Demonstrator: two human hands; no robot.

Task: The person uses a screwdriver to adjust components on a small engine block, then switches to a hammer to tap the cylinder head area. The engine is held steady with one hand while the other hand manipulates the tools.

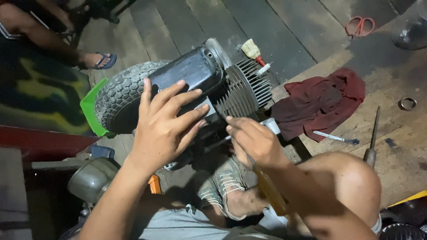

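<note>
A black engine block (195, 71) with round grey cooling fins (249, 86) rests on a grey knobbly tyre (120, 91). My left hand (164, 122) lies flat on the black block, fingers spread over it. My right hand (253, 140) grips a tool with a yellowish handle (269, 191); its thin shaft points up toward the fins. A small white cap-like piece (271, 126) sits by my right fingers.
A dark red rag (324, 100) lies on the wooden floor right of the engine. Near it are a file (372, 138), a metal ring (407, 103), a toothbrush (336, 138) and red scissors (360, 24). Another person's sandalled foot (95, 60) is top left.
</note>
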